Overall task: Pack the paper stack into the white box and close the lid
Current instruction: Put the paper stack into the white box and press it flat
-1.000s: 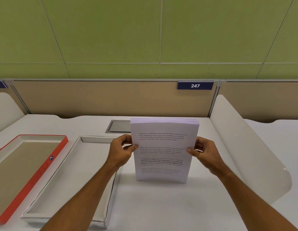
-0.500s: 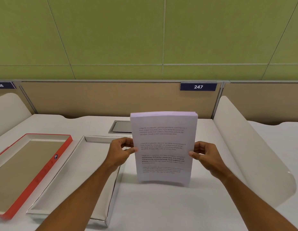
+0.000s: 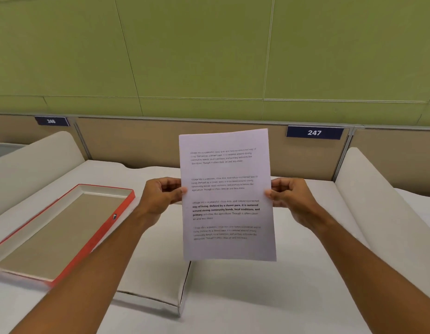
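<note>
Paper stack (image 3: 227, 196) being held upright above the desk (image 3: 293, 297), gripped at its side edges by left hand (image 3: 161, 197) and right hand (image 3: 291, 198), hiding much of the white box (image 3: 156, 285) behind.

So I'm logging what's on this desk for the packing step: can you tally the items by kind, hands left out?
Paper stack: 1
White box base: 1
Red-edged lid: 1
Number plates on the partition, 246 and 247: 2
Total: 5
</note>
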Demonstrator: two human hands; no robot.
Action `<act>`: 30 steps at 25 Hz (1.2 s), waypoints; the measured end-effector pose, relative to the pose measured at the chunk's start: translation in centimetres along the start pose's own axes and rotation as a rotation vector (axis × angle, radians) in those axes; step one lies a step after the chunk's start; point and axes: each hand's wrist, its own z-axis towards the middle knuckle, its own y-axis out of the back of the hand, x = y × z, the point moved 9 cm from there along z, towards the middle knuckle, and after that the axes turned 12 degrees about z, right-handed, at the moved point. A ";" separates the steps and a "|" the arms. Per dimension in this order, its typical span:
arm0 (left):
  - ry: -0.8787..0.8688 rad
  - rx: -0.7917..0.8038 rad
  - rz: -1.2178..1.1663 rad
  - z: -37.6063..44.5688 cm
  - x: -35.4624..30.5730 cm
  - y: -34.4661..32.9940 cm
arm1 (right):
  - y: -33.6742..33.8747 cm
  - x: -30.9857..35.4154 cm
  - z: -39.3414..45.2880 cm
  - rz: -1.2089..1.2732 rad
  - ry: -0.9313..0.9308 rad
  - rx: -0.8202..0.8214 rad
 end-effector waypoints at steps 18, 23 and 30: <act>0.563 0.081 0.149 6.9 18.5 14.5 | -17.8 -18.8 2.9 -0.092 -0.538 -0.491; 0.609 0.150 0.318 7.4 21.7 14.0 | -18.3 -21.3 2.8 -0.274 -0.599 -0.531; 0.555 0.200 0.534 8.1 22.2 13.2 | -19.4 -21.0 3.2 -0.478 -0.601 -0.549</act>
